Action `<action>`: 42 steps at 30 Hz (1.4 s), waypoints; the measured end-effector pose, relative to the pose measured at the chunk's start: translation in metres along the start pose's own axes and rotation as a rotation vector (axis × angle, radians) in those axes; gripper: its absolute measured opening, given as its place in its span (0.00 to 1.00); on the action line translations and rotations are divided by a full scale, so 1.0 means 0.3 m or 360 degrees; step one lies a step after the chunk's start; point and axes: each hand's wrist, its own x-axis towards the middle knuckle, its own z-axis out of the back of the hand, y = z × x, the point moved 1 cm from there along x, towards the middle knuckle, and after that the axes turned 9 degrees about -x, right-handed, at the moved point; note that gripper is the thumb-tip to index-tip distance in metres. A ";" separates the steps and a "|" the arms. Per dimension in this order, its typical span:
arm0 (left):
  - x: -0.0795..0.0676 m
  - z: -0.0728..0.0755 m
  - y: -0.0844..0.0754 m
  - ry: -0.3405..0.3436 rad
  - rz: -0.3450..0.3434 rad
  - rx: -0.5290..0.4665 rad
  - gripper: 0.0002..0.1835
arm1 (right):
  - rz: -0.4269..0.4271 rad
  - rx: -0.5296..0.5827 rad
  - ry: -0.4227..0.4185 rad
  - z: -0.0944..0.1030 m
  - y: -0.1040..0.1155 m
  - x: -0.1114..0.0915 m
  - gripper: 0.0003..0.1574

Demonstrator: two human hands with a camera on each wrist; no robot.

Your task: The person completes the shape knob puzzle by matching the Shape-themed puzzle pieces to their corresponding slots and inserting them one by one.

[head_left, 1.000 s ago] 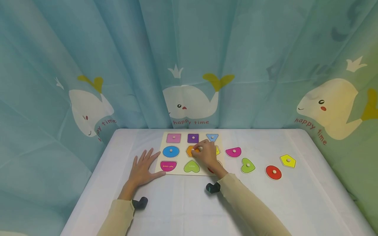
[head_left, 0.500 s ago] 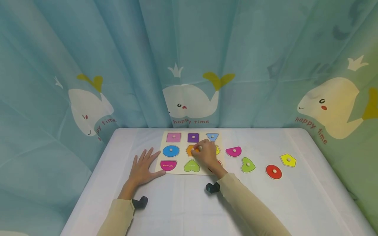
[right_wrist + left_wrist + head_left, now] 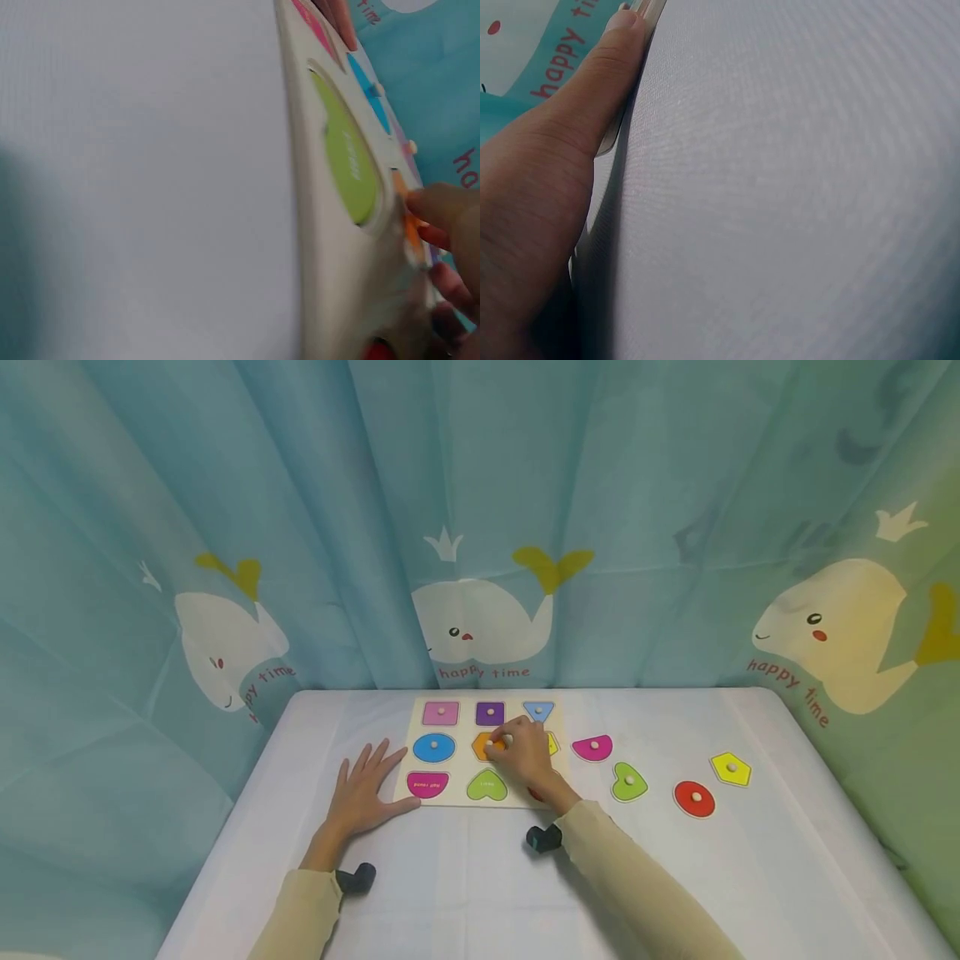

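Note:
A cream shape-puzzle board (image 3: 461, 768) lies near the far edge of the table. My left hand (image 3: 358, 797) rests with fingers spread at its left side, the thumb (image 3: 604, 79) on the near left corner. Over the board, my right hand (image 3: 525, 752) pinches the knob of the orange hexagon piece (image 3: 480, 748), which sits in the middle of the board. Knobbed pieces also sit in the board: a pink rectangle (image 3: 440, 720), a purple square (image 3: 490, 721), a blue oval (image 3: 423, 748) and a light blue triangle (image 3: 531, 705). The right hand partly hides the yellow and red recesses.
Loose on the table right of the board lie a magenta half-round (image 3: 585, 749), a green heart (image 3: 624, 793), a red round piece (image 3: 686, 803) and a yellow pentagon (image 3: 724, 762). Printed recesses show a magenta half-round (image 3: 427, 785) and a green heart (image 3: 487, 789). A blue curtain (image 3: 637, 568) hangs behind.

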 end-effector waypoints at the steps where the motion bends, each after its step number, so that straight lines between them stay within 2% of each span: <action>1: -0.001 -0.002 0.001 -0.0001 -0.0001 -0.0003 0.51 | 0.0050 -0.0001 0.0033 0.007 -0.004 0.003 0.07; 7: -0.001 -0.003 0.005 0.0001 0.0010 0.0006 0.51 | 0.0409 0.0059 0.0155 0.080 -0.033 0.020 0.09; 11: 0.001 -0.003 0.004 -0.0002 0.0005 0.0007 0.51 | 0.0481 0.0017 0.0184 0.139 -0.063 0.018 0.13; 19: 0.000 -0.010 0.007 -0.0032 -0.0033 -0.0003 0.52 | 0.0385 -0.0088 0.0224 0.265 -0.153 0.000 0.17; 24: 0.001 -0.010 0.006 -0.0019 -0.0024 0.0003 0.52 | 0.0427 -0.0157 0.0138 0.342 -0.233 -0.022 0.17; 34: 0.000 -0.010 0.010 -0.0022 -0.0023 0.0006 0.52 | 0.0325 -0.0218 -0.0011 0.515 -0.421 -0.108 0.19; 42: 0.001 -0.010 0.008 -0.0012 0.0001 -0.0007 0.51 | 0.0128 -0.0301 -0.0180 0.658 -0.569 -0.206 0.20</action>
